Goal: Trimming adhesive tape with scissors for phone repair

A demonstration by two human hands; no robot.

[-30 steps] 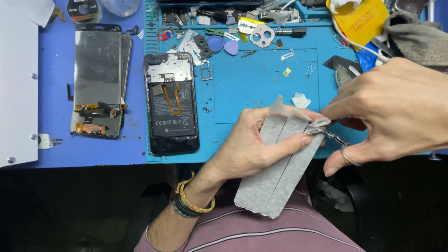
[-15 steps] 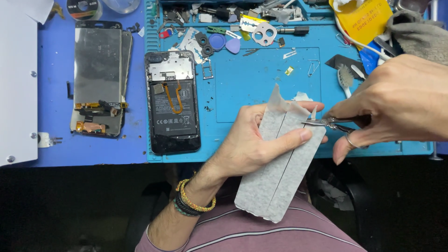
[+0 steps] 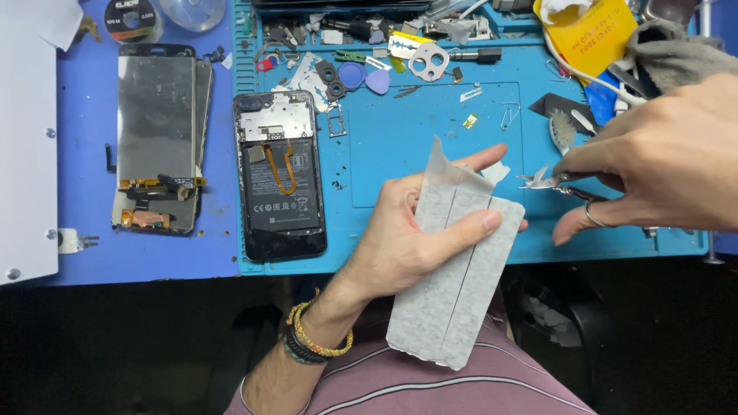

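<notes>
Head view, left hand: the left hand (image 3: 411, 242) sits at lower centre of the frame, fingers wrapped around a grey sheet (image 3: 455, 286), thumb pressed flat across its face.
Grey sheet: a long strip with a lengthwise seam, tilted, its upper end over the teal mat (image 3: 430, 138) and its lower end hanging past the table edge over a striped shirt (image 3: 430, 388). A pale flap sticks up at its top corner.
Right hand: the right hand (image 3: 661, 157) comes in from the right edge, fingers closed through the loops of small scissors (image 3: 555, 181); the blades are slightly parted and point left, just beside the sheet's top corner but apart from it.
Containers: a clear round lid or dish (image 3: 191, 11) sits at the top left edge; what it holds cannot be told. The ridged tray strip along the mat's top holds a jumble of small parts, picks, a razor blade and a metal camera frame (image 3: 427, 60).
Other things: an opened phone (image 3: 280, 177) with its battery showing lies at left centre on the mat. Two detached screens (image 3: 157, 134) lie stacked on the blue table at upper left, beside a white panel (image 3: 27, 146). A yellow pouch (image 3: 588, 34) and a grey cloth (image 3: 676, 58) crowd the upper right.
In the way: a small brush (image 3: 563, 131) and loose bits lie just above the scissors.
Open room: the mat's middle, between the phone and the sheet, is mostly bare; below the table edge all is dark.
</notes>
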